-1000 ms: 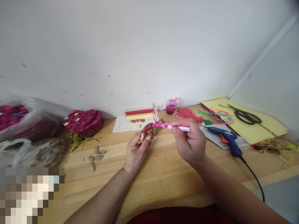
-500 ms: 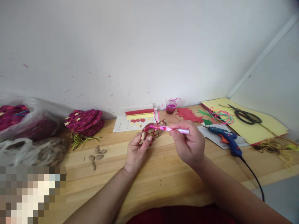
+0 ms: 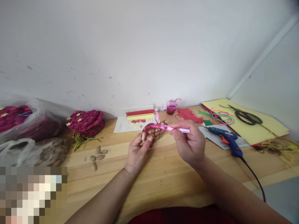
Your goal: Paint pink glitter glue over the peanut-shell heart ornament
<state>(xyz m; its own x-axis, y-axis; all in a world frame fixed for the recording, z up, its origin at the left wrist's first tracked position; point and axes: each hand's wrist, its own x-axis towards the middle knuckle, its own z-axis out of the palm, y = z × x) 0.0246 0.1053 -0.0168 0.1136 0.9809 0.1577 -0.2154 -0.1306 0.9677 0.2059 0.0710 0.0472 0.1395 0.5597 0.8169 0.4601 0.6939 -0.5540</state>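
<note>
My left hand grips the near left edge of a peanut-shell ornament, its thumb on top. Magenta-red paint colours part of the shells, while others remain tan. A pink cord loop rises from its far side. In my right hand, closed in a pinch, is a paintbrush with a paint-smeared handle. Its tip lies at the ornament's upper left part. Beyond them, against the wall, stands a clear cup of magenta paint.
Left are a stack of painted ornaments, loose peanuts and plastic bags. Paper stars lie on a white sheet behind my hands. Rightward are red paper cutouts, a blue glue gun with its cord, black scissors and yellow paper.
The whole view has shifted slightly. My hands keep the same grips, and the brush tip stays at the ornament with hardly any movement.
</note>
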